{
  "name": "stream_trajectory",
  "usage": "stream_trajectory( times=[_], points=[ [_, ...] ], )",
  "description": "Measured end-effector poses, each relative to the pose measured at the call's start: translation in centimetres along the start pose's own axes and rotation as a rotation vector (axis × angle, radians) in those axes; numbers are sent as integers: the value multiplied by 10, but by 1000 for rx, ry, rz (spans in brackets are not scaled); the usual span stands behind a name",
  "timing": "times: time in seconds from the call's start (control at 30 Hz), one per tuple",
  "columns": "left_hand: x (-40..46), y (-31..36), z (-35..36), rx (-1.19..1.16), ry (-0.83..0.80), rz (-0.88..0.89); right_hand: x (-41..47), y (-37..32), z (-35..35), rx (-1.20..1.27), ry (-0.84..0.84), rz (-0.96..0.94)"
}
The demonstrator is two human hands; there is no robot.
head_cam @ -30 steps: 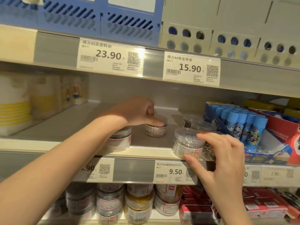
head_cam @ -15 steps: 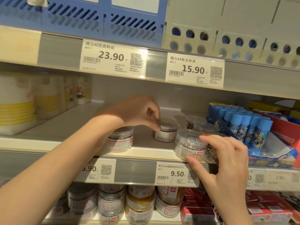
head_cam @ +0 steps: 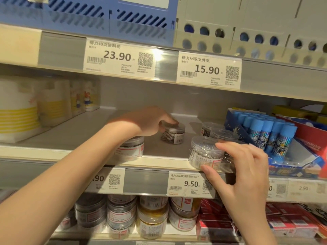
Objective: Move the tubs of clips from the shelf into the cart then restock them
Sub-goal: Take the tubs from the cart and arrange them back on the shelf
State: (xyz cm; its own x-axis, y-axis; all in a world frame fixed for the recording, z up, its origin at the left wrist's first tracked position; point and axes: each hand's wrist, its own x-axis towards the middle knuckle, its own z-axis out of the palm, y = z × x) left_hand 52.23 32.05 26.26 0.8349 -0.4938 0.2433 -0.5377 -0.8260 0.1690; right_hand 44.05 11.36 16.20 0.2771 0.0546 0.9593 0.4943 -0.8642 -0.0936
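Left hand has slid its pinched small clip tub right and deeper on the shelf since a second ago, your right hand still pinching the front clip tub, so restocking's underway.

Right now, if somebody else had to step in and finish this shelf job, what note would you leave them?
Left hand: fingers curled over the lid of a small clip tub deep on the middle shelf.
Right hand: pinching the front clip tub at the shelf edge.
Another tub stands by the left wrist; two more tubs sit behind the front one.
Done: five tubs on the shelf.
Left: square up these rows. No cart in view.
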Motion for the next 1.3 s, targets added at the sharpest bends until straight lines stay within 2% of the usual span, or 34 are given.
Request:
stream_trajectory(
  times=[0.1,0.27,0.43,0.63,0.77,1.3],
  points=[
    [-1,4,-6,23,11,-13,0,1,0,-4,-1,-2],
    [2,7,-11,-72,-11,-6,1,0,0,3,8,-13],
    [9,24,-13,-36,-31,6,1,0,0,2,10,-13],
    [13,41,-7,-46,-78,62,0,1,0,2,12,3],
    [12,37,-1,-95,-142,20,1,0,1,6,15,11],
    [2,26,-5,-182,-115,45,2,-1,1,-6,4,7]
  ],
)
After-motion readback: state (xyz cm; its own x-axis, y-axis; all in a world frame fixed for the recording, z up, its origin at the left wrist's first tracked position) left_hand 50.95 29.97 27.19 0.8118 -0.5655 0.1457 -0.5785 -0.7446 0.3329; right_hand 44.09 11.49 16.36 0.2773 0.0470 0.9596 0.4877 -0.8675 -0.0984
